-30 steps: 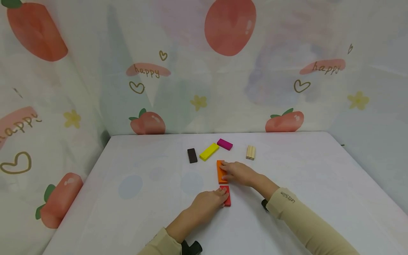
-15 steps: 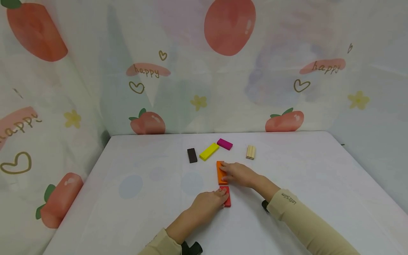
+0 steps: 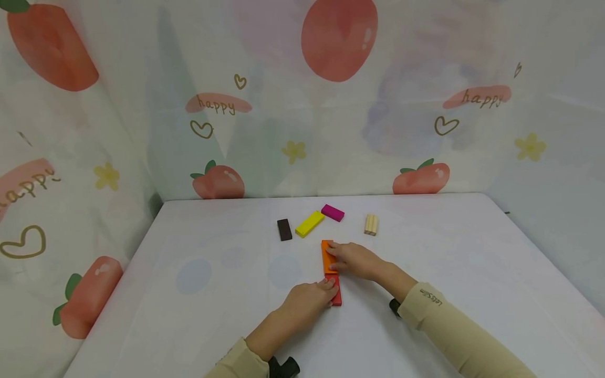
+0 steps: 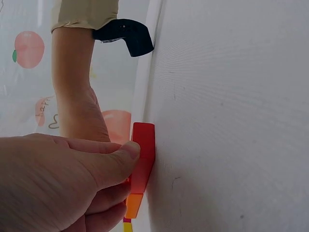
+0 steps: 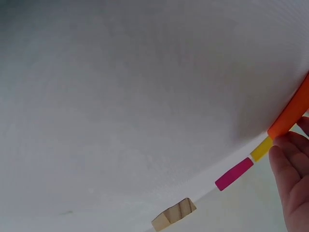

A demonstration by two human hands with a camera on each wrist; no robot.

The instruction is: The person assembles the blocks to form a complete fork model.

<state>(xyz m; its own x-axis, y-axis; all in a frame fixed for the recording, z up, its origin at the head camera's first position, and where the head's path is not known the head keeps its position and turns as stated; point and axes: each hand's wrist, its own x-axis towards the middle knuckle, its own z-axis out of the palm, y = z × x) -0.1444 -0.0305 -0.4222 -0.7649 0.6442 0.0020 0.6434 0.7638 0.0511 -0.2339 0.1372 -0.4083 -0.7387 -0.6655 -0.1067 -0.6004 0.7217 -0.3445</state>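
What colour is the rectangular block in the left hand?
Red; the rectangular block shows best in the left wrist view.

Dim, greyish light, soft faint shadows on the white tabletop (image 3: 189, 325), the right wrist view perhaps slightly blurry.

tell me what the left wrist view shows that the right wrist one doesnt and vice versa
Only the left wrist view: the left hand pinching the red block, the right sleeve and a black device at that wrist. Only the right wrist view: the wooden block. Both: the orange block, yellow block, magenta block and white table, though yellow and magenta are mere slivers in the left one.
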